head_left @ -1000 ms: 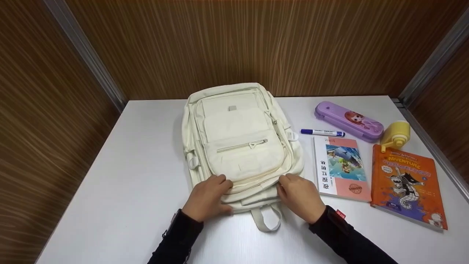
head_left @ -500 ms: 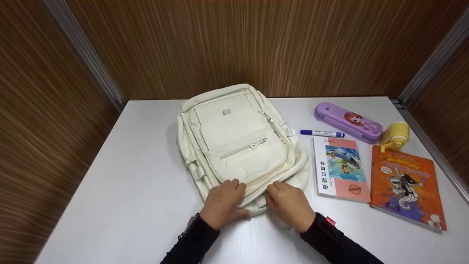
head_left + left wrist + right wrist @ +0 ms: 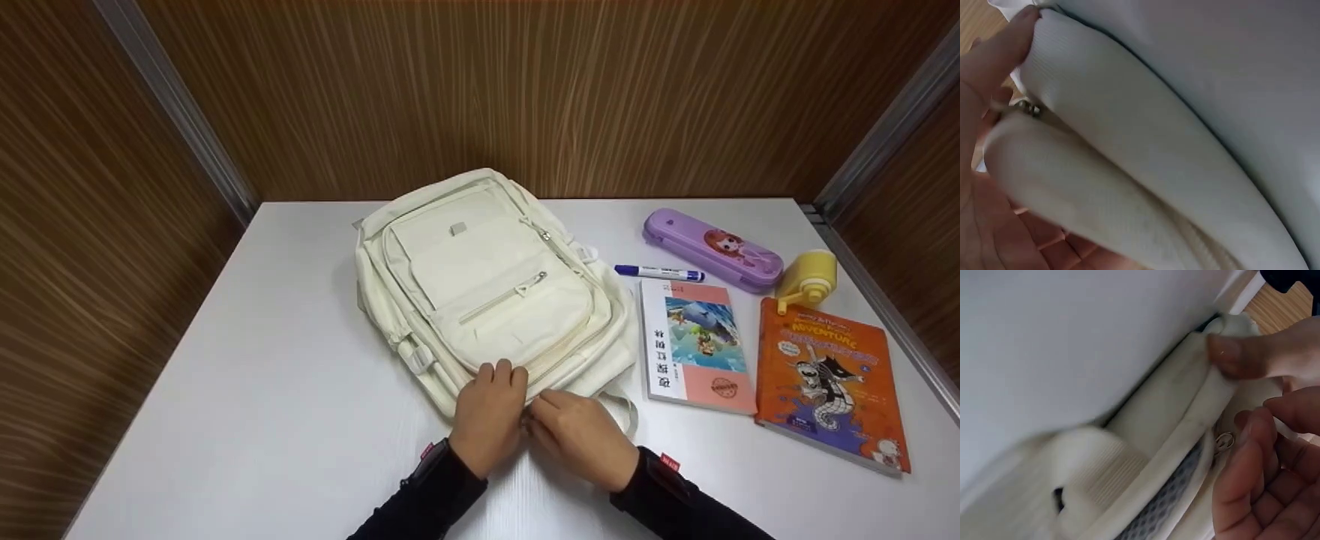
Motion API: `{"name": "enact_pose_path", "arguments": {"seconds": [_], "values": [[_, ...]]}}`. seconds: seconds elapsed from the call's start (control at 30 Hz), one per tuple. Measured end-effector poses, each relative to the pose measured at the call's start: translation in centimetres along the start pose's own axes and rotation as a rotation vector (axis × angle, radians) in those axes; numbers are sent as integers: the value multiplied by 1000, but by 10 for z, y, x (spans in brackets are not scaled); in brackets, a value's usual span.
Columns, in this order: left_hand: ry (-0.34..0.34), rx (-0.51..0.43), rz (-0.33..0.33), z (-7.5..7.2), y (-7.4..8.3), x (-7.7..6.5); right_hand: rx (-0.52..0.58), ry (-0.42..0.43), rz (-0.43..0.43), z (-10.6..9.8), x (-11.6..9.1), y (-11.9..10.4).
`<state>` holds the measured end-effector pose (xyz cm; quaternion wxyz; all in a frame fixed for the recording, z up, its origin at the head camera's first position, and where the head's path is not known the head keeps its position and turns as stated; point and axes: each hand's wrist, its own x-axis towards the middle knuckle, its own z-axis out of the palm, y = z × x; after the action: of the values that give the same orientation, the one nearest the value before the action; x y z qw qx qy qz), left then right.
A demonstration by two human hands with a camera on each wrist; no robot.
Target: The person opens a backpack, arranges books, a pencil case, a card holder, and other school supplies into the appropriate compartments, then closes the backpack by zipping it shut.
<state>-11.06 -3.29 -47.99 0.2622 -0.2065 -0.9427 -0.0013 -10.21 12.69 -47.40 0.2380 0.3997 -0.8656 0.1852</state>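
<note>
A cream backpack (image 3: 495, 277) lies turned at an angle on the white table, its front pocket upward. My left hand (image 3: 489, 412) grips its near edge, fingers over the top; in the left wrist view the thumb (image 3: 1008, 53) presses the fabric beside a zipper seam. Right against it, my right hand (image 3: 581, 435) pinches at the same edge. The right wrist view has its thumb and forefinger together on a zipper pull, next to a metal zipper slider (image 3: 1223, 442); the pull is mostly hidden by the fingers. Grey mesh (image 3: 1162, 495) shows along the seam.
Right of the backpack lie a blue-capped marker (image 3: 660, 273), a pink and white book (image 3: 705, 345) and an orange book (image 3: 832, 382). Behind them are a purple pencil case (image 3: 712, 250) and a yellow bottle-like object (image 3: 811, 276). Wood-grain panels (image 3: 525, 97) enclose the table.
The backpack has turned, its top swinging left and its near end right. My left hand has moved right and nearer, close to the right hand, which shifted slightly left and nearer.
</note>
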Motion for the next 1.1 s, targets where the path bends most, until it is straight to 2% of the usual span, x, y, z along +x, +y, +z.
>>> {"name": "enact_pose_path", "arguments": {"seconds": [0.1,0.2,0.27,0.37,0.43,0.5,0.6,0.7,0.8,0.97,1.1], "values": [[3,31,3,-1,1,2,68,-13,-33,0,2,-3],[-65,-46,54,-6,-7,3,97,-51,-11,-2,2,-1],[-143,-159,120,-13,-21,3,103,-78,35,-5,-1,3],[-259,-347,184,-24,-51,1,95,-102,126,-11,-6,10],[-300,-422,176,-28,-73,-1,103,-112,179,-16,-8,15],[-307,-449,142,-29,-90,-2,111,-121,212,-19,-9,18],[-285,-405,122,-27,-107,-3,125,-142,220,-20,-10,21],[-272,-336,116,-25,-116,-2,130,-155,225,-21,-9,22],[-232,-251,76,-21,-123,-2,138,-160,249,-21,-8,22],[-152,-81,22,-7,-135,2,127,-146,261,-23,-7,24],[-111,-32,24,4,-143,2,118,-131,261,-25,-7,25]]}}
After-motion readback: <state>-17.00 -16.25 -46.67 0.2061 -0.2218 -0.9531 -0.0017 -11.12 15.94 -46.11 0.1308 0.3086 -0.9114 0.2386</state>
